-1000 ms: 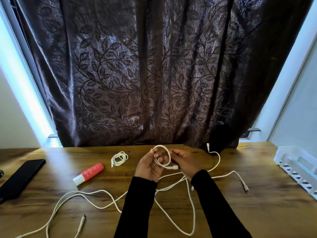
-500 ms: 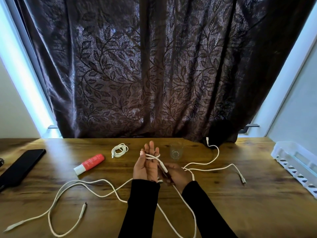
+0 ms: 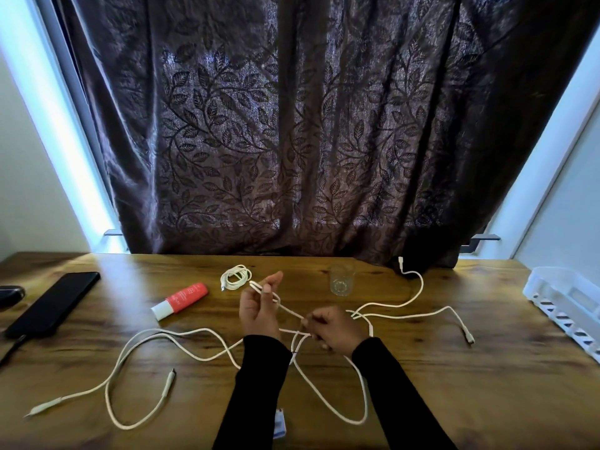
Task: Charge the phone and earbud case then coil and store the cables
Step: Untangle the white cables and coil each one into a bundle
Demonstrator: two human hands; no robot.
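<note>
My left hand (image 3: 258, 310) is raised over the wooden table (image 3: 454, 384) and pinches one end of a white cable (image 3: 289, 311) between thumb and fingers. My right hand (image 3: 334, 328) grips the same cable a little further along, so a short stretch runs taut between both hands. Its loose length loops toward me and off to the right. A second long white cable (image 3: 156, 339) sprawls across the left front of the table. One coiled white cable (image 3: 235, 277) lies behind my left hand. The black phone (image 3: 53, 303) lies at the far left.
A red and white tube (image 3: 180, 302) lies left of my hands. A clear glass (image 3: 341, 280) stands behind my right hand. A white slotted basket (image 3: 565, 303) sits at the right edge. A dark leaf-patterned curtain (image 3: 292, 141) hangs behind the table.
The small loop held between both hands has been undone. My left hand now pinches the cable's end up high, and my right hand has slid down and right along it.
</note>
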